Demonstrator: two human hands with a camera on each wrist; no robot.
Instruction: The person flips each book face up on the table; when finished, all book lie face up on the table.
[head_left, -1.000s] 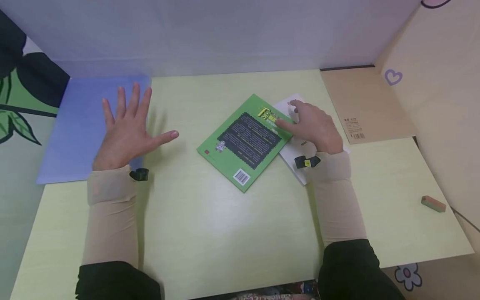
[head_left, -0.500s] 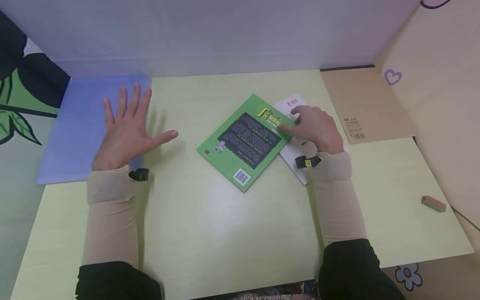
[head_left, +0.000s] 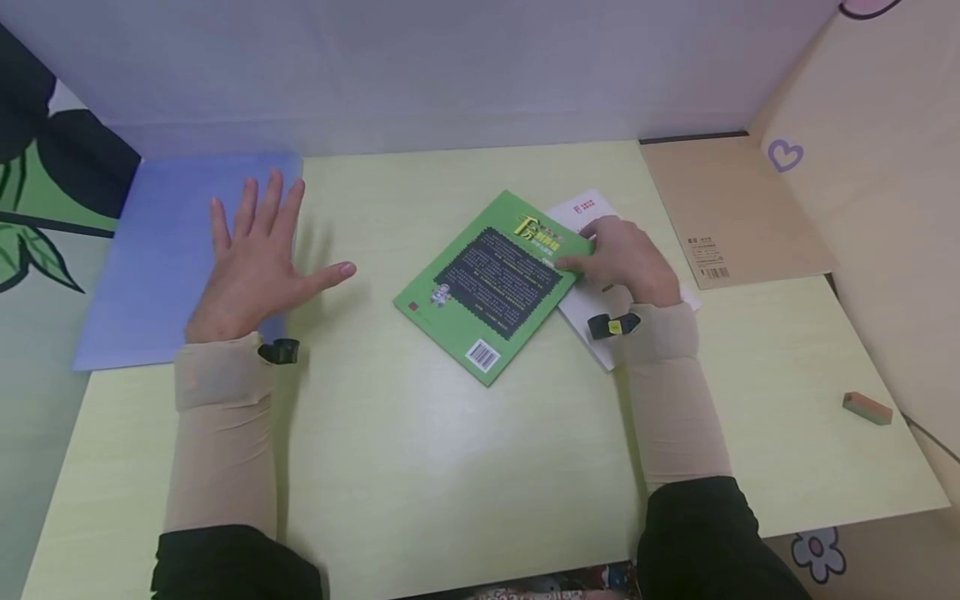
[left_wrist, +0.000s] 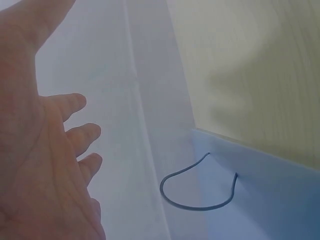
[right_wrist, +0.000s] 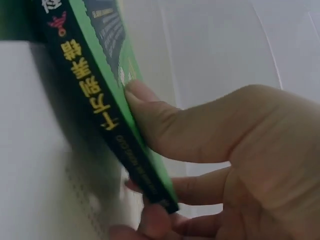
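A green book (head_left: 491, 283) lies back cover up in the middle of the pale green table (head_left: 420, 450), overlapping a white booklet (head_left: 592, 312). My right hand (head_left: 618, 258) grips the book's spine edge (right_wrist: 107, 115): the thumb presses on the cover and the fingers curl under the spine. My left hand (head_left: 255, 258) hovers with fingers spread, straight, over the edge of a blue folder (head_left: 165, 258) at the left. The left wrist view shows the open palm (left_wrist: 40, 165) above the folder (left_wrist: 260, 200).
A tan notebook (head_left: 731, 208) lies at the back right corner. A small brown and green eraser (head_left: 866, 408) sits near the right edge. A white wall closes the back and a beige panel the right side.
My right hand has drawn back a little and its fingers have curled around the green book's spine edge. The left hand has stayed still.
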